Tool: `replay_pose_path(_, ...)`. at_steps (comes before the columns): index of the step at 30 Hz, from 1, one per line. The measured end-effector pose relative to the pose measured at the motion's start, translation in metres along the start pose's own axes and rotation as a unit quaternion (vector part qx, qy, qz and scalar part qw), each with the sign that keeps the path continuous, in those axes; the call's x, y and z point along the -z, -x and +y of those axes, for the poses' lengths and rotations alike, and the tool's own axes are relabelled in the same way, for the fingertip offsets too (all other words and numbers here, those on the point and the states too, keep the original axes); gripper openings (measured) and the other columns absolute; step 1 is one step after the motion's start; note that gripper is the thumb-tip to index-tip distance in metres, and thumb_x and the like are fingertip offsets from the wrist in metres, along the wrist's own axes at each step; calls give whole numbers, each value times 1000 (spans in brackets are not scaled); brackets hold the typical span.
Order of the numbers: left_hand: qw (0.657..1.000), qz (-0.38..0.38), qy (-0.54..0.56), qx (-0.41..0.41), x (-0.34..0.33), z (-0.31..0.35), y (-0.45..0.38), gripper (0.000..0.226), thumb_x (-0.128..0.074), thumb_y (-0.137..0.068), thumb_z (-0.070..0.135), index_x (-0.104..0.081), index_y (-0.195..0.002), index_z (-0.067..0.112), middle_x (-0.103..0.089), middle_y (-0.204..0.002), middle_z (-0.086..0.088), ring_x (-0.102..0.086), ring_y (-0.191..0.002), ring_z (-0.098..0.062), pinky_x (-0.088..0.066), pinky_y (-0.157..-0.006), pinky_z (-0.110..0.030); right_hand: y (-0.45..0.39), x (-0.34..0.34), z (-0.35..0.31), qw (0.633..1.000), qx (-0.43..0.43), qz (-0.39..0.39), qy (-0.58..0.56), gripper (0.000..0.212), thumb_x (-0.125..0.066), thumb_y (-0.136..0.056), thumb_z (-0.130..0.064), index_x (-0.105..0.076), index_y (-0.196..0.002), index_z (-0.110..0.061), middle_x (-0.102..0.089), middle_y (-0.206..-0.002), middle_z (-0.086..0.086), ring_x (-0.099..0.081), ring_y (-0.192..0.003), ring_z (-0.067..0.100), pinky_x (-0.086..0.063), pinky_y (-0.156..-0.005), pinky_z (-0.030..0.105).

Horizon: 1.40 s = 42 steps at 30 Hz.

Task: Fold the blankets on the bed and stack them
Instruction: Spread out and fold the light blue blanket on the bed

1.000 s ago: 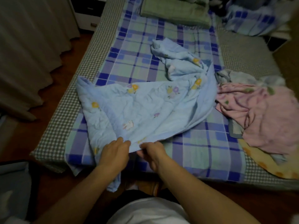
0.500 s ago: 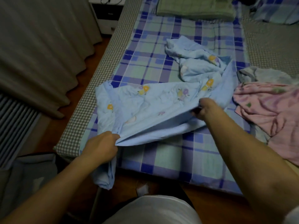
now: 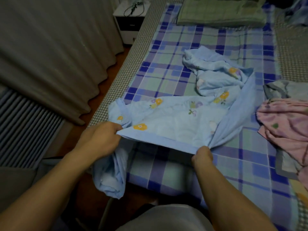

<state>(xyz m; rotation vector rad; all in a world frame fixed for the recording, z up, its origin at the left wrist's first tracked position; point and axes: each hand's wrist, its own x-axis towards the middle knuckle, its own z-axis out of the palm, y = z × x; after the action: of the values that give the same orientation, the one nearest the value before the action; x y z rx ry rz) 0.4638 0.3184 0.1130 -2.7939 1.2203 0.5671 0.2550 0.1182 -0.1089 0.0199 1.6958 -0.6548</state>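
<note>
A light blue blanket (image 3: pixel 180 120) with flower prints lies crumpled across the near part of the bed. My left hand (image 3: pixel 100 140) grips its near hem at the left end, and a bunch of the cloth hangs below that hand over the bed's edge. My right hand (image 3: pixel 202 155) pinches the same hem further right. Between the two hands the hem is stretched taut and lifted a little off the bed. A pink blanket (image 3: pixel 286 124) lies heaped at the right, over a grey-edged cloth (image 3: pixel 276 89).
The bed has a blue and green checked sheet (image 3: pixel 191 39). A folded green blanket (image 3: pixel 221 12) lies at the far end. A grey curtain (image 3: pixel 55 52) hangs at the left, with a white nightstand (image 3: pixel 130 24) behind it and a radiator (image 3: pixel 25 130) below.
My hands were together at the near edge. The right hand slid out along the hem, then came back near; the hem is now pulled taut between both hands and raised.
</note>
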Motion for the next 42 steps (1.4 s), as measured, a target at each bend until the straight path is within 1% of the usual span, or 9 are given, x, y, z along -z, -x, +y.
replay_pose_path(5,998,47,-20,22,6,4,-3,32,-50,-84,41,-65,-113,42,-70,-116,-1,-64,-107,-32,-53,-84,-37,19,-9,-1,987,4,135,83,49,-29,-107,-24,-35,-149,-1,-33,-158,8,-33,-142,30,-22,-118,32)
replay_pose_path(9,998,41,-27,28,7,-5,2,36,-42,-81,40,-67,-105,34,-71,-102,-3,-66,-94,-32,-55,-76,-37,41,-13,4,998,-47,10,-39,47,-35,-102,-9,-38,-148,-11,-42,-147,5,-49,-124,31,-48,-98,49)
replay_pose_path(14,998,46,-30,13,15,-2,7,36,-47,-83,41,-65,-115,43,-71,-115,-1,-65,-105,-32,-53,-81,-37,17,11,39,988,-90,-104,-63,41,-48,-99,-14,-51,-140,-13,-65,-114,5,-62,-93,26,-58,-67,41)
replay_pose_path(20,998,63,-27,-12,22,9,11,28,-51,-85,39,-67,-108,39,-72,-108,0,-64,-103,-31,-51,-77,-35,25,-3,54,917,-101,-356,-147,53,-52,-90,-55,-59,-136,-28,-66,-130,10,-58,-121,34,-43,-106,53)
replay_pose_path(29,998,18,33,42,38,-26,8,30,-42,-68,42,-67,-84,48,-73,-93,2,-67,-93,-27,-55,-75,-35,37,-12,-52,881,61,-371,-288,52,-53,-92,-38,-56,-140,-19,-64,-133,9,-62,-121,29,-48,-102,42)
replay_pose_path(33,998,10,51,24,40,-25,10,27,-42,-66,36,-64,-78,41,-65,-75,5,-65,-84,-24,-54,-71,-35,36,-23,-51,905,30,-337,-260,46,-50,-96,-29,-56,-140,-18,-70,-121,7,-60,-122,29,-47,-104,41)
replay_pose_path(37,999,1,47,0,51,-22,15,18,-48,-73,32,-66,-73,36,-62,-67,5,-63,-74,-21,-55,-66,-37,45,-37,-26,924,28,-299,-236,43,-36,-104,-26,-46,-145,-15,-50,-146,7,-48,-132,26,-37,-109,36)
replay_pose_path(39,999,-4,33,1,55,-24,17,17,-50,-75,29,-67,-76,32,-65,-70,3,-63,-72,-20,-57,-66,-40,49,-39,-36,921,30,-320,-218,43,-59,-92,-28,-58,-133,-16,-55,-143,8,-55,-125,27,-40,-110,40)
replay_pose_path(42,1000,-5,29,1,55,-33,20,21,-47,-68,33,-65,-76,30,-66,-70,1,-64,-72,-21,-57,-66,-40,47,-40,-64,917,45,-370,-142,96,-86,-44,-40,-59,-134,-18,-63,-132,12,-60,-116,29,-41,-106,50)
